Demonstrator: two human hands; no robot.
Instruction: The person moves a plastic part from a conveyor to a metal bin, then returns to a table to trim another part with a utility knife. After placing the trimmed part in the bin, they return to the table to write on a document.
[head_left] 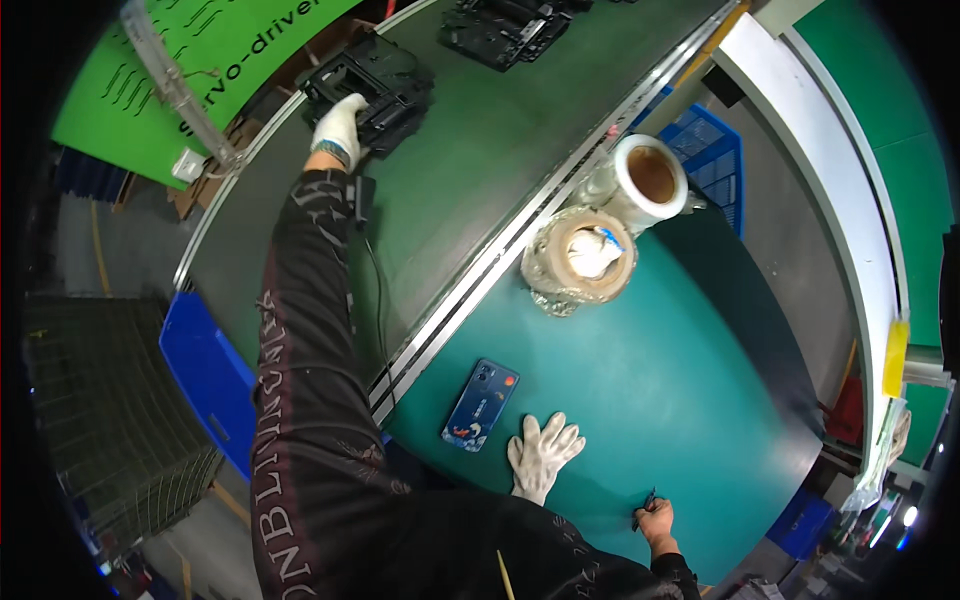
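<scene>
My left hand (338, 132), in a white knit glove, grips the near-left edge of a black plastic frame-like unit (385, 85) on the dark green conveyor belt (450, 170). Its fingers are partly hidden by the unit. At the lower right my bare right hand (655, 520) is closed around a small dark object (646, 500) over the green table; what kind it is cannot be made out. Between my body and the table's middle lies a loose white glove (545, 455), fingers spread. A blue phone (480, 405) rests beside it, back side up.
Two rolls of clear film (650, 180) stand by the metal conveyor rail (500, 265); white material fills the nearer core. More black units (505, 30) sit farther along the belt. A black cable (378, 290) crosses the belt. Blue crates (205, 370) flank the line.
</scene>
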